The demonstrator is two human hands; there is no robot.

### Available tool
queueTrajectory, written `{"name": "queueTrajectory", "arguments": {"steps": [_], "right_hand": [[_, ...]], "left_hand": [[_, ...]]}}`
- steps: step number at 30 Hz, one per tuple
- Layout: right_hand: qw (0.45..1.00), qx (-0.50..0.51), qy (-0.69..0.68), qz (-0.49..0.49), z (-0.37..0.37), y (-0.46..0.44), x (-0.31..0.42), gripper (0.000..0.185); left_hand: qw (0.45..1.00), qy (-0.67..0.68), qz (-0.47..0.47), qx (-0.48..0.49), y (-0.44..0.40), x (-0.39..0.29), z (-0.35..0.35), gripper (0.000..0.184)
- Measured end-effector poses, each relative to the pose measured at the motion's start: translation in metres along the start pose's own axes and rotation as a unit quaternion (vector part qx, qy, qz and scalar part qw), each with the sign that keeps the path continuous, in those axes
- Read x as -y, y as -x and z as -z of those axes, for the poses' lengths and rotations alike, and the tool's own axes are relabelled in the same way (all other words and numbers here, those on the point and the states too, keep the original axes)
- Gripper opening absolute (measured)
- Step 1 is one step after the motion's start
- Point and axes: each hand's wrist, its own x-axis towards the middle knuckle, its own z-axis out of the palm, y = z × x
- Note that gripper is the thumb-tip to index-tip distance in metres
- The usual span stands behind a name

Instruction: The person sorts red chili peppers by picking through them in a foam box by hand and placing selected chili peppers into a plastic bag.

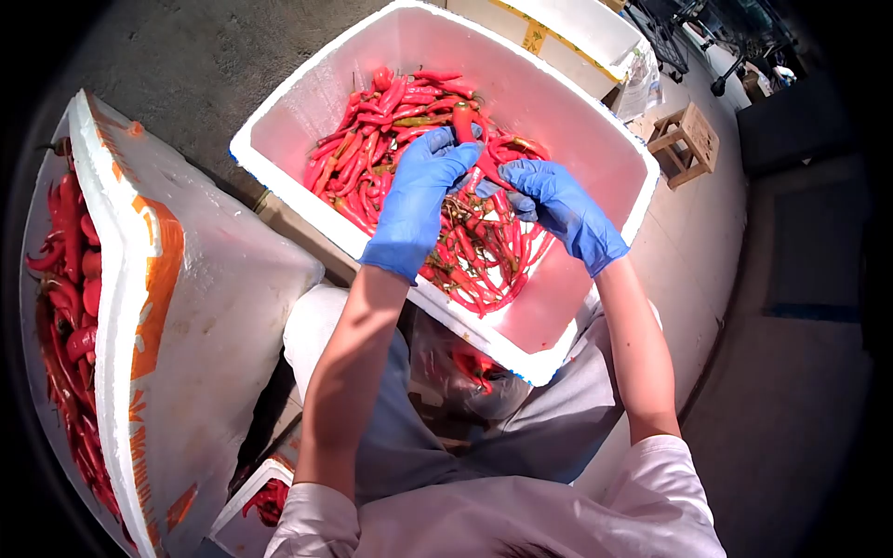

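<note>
A white foam box [595,139] holding many red chili peppers [363,158] rests in front of me. Above the peppers, my left hand [423,191], in a blue glove, has its fingers closed on a red pepper [464,121] with its top end pointing up. My right hand [563,205], also blue-gloved, is just to the right, its fingers bent together at the lower part of the red peppers between the hands. Its fingertips are partly hidden, and exactly which pepper they grip is hard to see.
At the left stands a tilted foam box [214,270] with red peppers. A smaller box [244,502] of peppers is at lower left. Between my legs is a clear plastic bag [493,395]. Upper right shows a wooden stool [686,144] and another white box [567,65].
</note>
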Motion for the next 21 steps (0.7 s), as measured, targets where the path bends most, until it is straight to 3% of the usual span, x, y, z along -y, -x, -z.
{"name": "queueTrajectory", "arguments": {"steps": [5,8,12,18,21], "right_hand": [[0.997,0.007,0.005,0.071,-0.013,0.006,0.01,0.017],[0.996,-0.03,-0.044,0.073,-0.017,0.006,0.011,0.017],[0.994,-0.042,-0.05,0.084,-0.021,0.009,0.014,0.018],[0.992,-0.039,0.035,0.117,-0.015,0.002,0.007,0.02],[0.983,-0.105,0.114,0.094,-0.004,-0.012,-0.003,0.021]], "left_hand": [[0.999,0.007,-0.029,0.033,0.0,-0.01,0.002,0.032],[0.993,0.104,-0.046,0.012,-0.001,-0.008,0.002,0.026],[0.992,0.111,-0.045,0.03,0.003,-0.013,0.0,0.027],[0.989,0.128,-0.064,0.026,-0.004,-0.003,0.008,0.024],[0.97,0.242,-0.018,0.015,-0.006,-0.003,0.011,0.023]]}}
